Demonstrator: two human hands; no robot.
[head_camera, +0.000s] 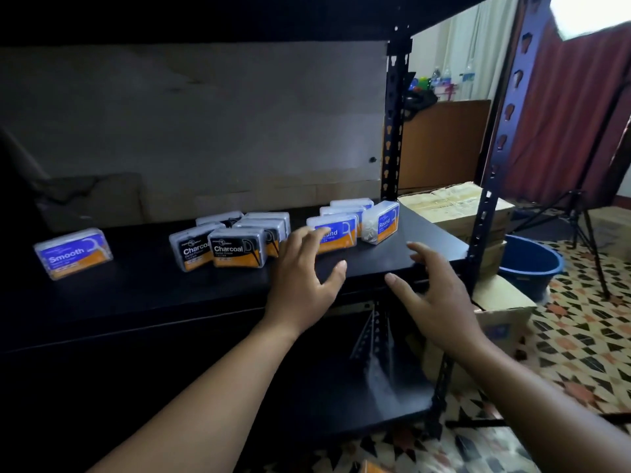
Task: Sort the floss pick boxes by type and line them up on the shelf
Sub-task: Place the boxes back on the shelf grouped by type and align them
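Note:
On the black shelf a lone blue Smooth box stands at the left. Several black Charcoal boxes cluster in the middle. Several blue Round boxes stand at the right, one Round box turned sideways near the shelf's right end. My left hand hovers open, fingers spread, just in front of the nearest Round box and partly covers its label. My right hand is open over the shelf's front right edge and holds nothing.
A black shelf post rises behind the Round boxes, and another post stands at the front right. Cardboard boxes and a blue bucket sit to the right on a patterned floor. A tripod stands farther right.

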